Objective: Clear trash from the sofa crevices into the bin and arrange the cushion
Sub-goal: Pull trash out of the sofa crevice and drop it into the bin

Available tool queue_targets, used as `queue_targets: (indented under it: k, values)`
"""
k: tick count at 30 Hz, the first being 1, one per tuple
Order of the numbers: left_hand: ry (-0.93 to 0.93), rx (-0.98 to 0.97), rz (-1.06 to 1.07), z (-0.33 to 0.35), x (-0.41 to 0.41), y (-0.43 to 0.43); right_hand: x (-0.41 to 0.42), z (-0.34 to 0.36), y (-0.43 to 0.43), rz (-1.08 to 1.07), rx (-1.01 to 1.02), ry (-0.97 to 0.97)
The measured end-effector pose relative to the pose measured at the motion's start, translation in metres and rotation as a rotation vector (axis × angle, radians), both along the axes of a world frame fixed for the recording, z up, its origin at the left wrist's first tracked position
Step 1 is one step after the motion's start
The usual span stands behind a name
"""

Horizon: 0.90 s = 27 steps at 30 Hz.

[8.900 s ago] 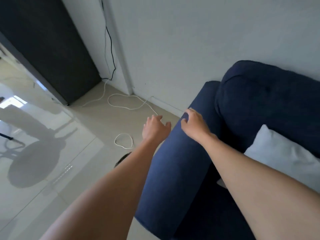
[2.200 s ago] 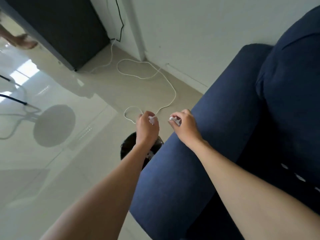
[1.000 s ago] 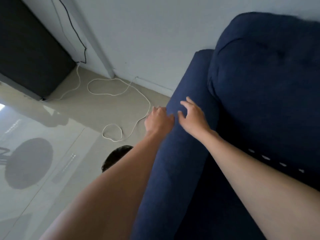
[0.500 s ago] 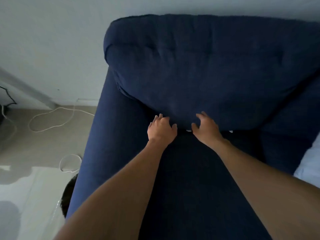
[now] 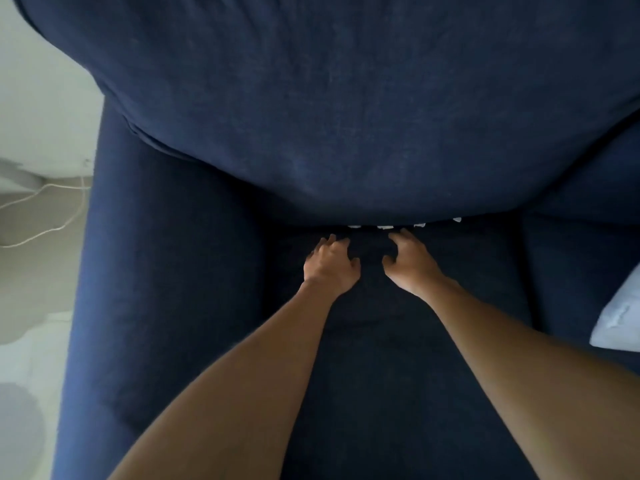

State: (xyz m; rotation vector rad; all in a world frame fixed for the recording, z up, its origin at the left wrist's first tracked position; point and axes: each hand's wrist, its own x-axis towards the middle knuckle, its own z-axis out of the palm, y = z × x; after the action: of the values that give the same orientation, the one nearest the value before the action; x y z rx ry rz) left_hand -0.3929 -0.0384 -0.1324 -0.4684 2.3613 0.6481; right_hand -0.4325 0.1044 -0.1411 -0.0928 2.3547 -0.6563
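I look down on a dark blue sofa seat (image 5: 398, 393) with its big back cushion (image 5: 329, 109) above. Several small white scraps of trash (image 5: 385, 226) poke out of the crevice between seat and back. My left hand (image 5: 330, 266) rests on the seat just below the crevice, fingers spread, holding nothing. My right hand (image 5: 410, 261) lies beside it with fingertips almost touching the white scraps, fingers apart and empty. A white cushion (image 5: 616, 320) shows at the right edge. The bin is out of view.
The sofa's left armrest (image 5: 166, 289) runs down the left side. Beyond it lie a pale tiled floor (image 5: 31, 323) and a white cable (image 5: 52, 216) by the wall. A second seat section (image 5: 581, 271) lies to the right.
My view has swung from the armrest and floor to the seat and moved in closer. Both empty hands have reached to the back crevice, where white scraps now show.
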Motion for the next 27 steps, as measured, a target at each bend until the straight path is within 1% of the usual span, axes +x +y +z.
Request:
queue_targets:
  k: [3,7,13,19,22,27]
  values:
    - [-0.002,0.005,-0.039,-0.025,-0.017,0.008,-0.011,-0.025,0.0,0.013,-0.035,-0.003]
    - [-0.007,0.013,-0.077,-0.055,-0.04,0.011,-0.027,-0.055,0.001,0.031,-0.052,-0.065]
    - [-0.075,0.036,-0.131,-0.087,-0.05,0.009,-0.036,-0.083,0.002,0.078,0.003,-0.119]
    - [-0.129,0.082,-0.122,-0.096,-0.055,0.008,-0.043,-0.094,-0.002,0.113,-0.018,-0.182]
    - [-0.147,0.104,-0.095,-0.101,-0.059,0.002,-0.047,-0.096,-0.006,0.125,0.025,-0.216]
    - [-0.115,0.09,-0.103,-0.101,-0.063,-0.004,-0.051,-0.097,-0.013,0.149,0.103,-0.181]
